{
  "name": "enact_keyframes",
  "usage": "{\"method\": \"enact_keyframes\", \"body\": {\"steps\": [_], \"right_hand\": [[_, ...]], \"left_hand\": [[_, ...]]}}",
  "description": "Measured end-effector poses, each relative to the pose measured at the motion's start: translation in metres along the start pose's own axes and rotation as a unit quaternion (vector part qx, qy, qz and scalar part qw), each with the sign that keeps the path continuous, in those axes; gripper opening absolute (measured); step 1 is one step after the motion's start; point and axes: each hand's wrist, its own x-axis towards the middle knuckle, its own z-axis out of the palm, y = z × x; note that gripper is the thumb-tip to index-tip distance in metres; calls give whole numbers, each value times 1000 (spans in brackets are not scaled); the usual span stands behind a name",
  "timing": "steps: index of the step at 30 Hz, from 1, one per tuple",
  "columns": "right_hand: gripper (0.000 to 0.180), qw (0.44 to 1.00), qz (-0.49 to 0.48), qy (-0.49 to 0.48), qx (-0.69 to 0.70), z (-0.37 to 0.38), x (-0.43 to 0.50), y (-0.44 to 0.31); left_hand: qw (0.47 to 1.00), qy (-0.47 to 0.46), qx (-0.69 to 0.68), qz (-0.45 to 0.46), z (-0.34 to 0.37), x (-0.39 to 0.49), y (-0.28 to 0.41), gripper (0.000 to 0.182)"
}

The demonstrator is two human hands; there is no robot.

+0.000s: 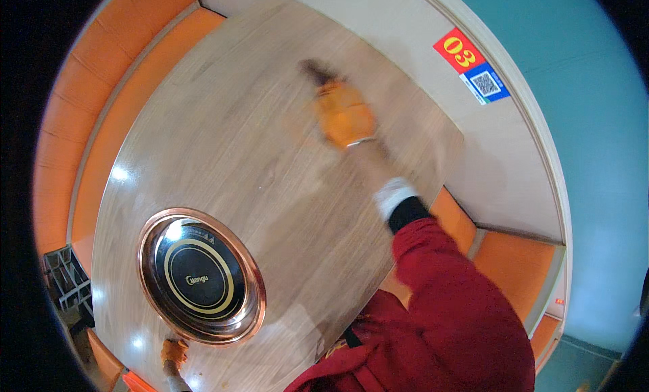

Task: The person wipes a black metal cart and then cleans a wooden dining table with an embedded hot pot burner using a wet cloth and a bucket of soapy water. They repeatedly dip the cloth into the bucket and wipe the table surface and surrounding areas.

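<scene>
My right hand (347,115), in an orange glove, reaches over the far part of a wood-grain table (243,138). It is blurred and presses a dark, cloth-like item (317,71) to the tabletop; the blur hides its exact form. My left hand (174,352), also gloved in orange, rests on the table at the lower left with its fingers curled and nothing visible in them. Just beyond it lies a round induction cooktop (199,280) with a black glass face, set in a copper-coloured metal ring (258,285).
Orange padded benches (132,72) flank the table on the left, and another orange seat (512,260) is at the right. A pale partition wall (405,47) meets the table's far edge. It carries a red and blue sticker (471,65) with a printed code.
</scene>
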Motion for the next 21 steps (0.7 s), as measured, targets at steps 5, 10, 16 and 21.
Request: {"method": "enact_keyframes", "body": {"steps": [5, 10, 16, 21], "right_hand": [[45, 935, 302, -91, -162, -93, -167, 155], [46, 961, 215, -133, -115, -125, -210, -18], [52, 855, -89, -338, 383, -159, -235, -368], [52, 840, -99, -328, 420, -150, -236, -327]], "left_hand": [[999, -38, -27, 1, -6, -1, -1, 42], [996, -85, 10, -25, -9, 18, -6, 40], [995, -83, 58, -1, -14, 4, 8, 42], [996, -71, 50, -1, -28, -11, 13, 50]]}}
